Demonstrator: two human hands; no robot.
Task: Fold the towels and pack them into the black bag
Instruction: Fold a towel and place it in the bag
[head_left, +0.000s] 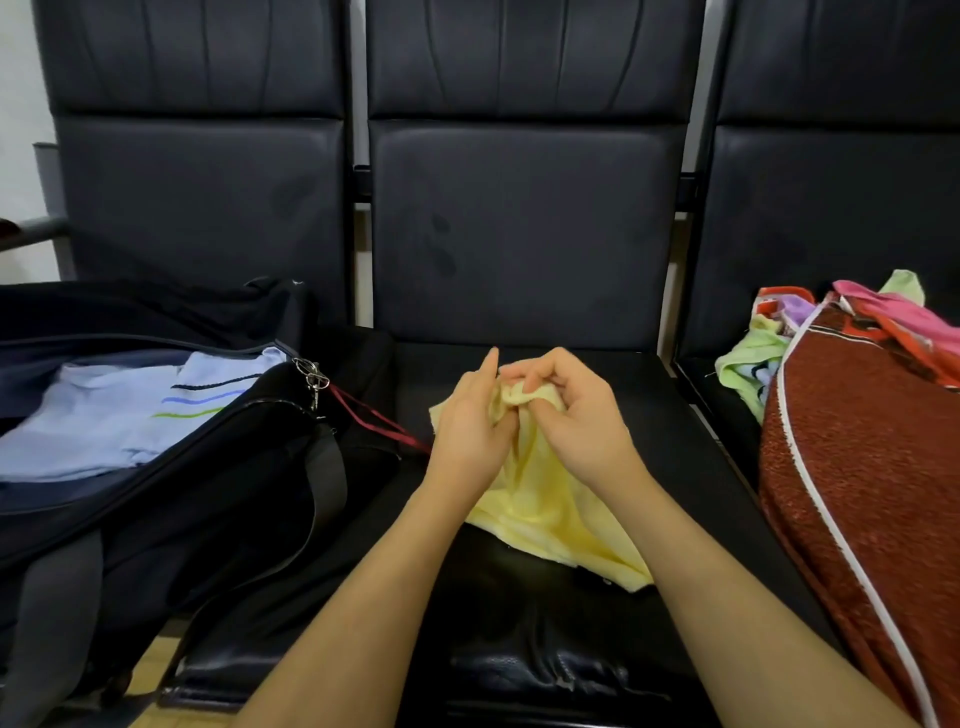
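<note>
A pale yellow towel (550, 514) lies crumpled on the middle black seat (519, 649). Both hands meet at its far edge: my left hand (470, 421) holds the bunched cloth with the index finger sticking up, and my right hand (566, 405) pinches the same edge with curled fingers. The open black bag (218, 499) sits on the left seat, with a folded light blue towel (119, 410) with striped trim inside it. A pile of unfolded towels (862, 441) rests on the right seat, topped by a dark red one with white piping.
Three black padded chairs stand in a row, their backrests (519, 208) upright behind the seats. The bag's grey strap (322, 483) and a red cord (374, 415) trail toward the middle seat. Green and pink cloths (753, 358) poke out of the pile.
</note>
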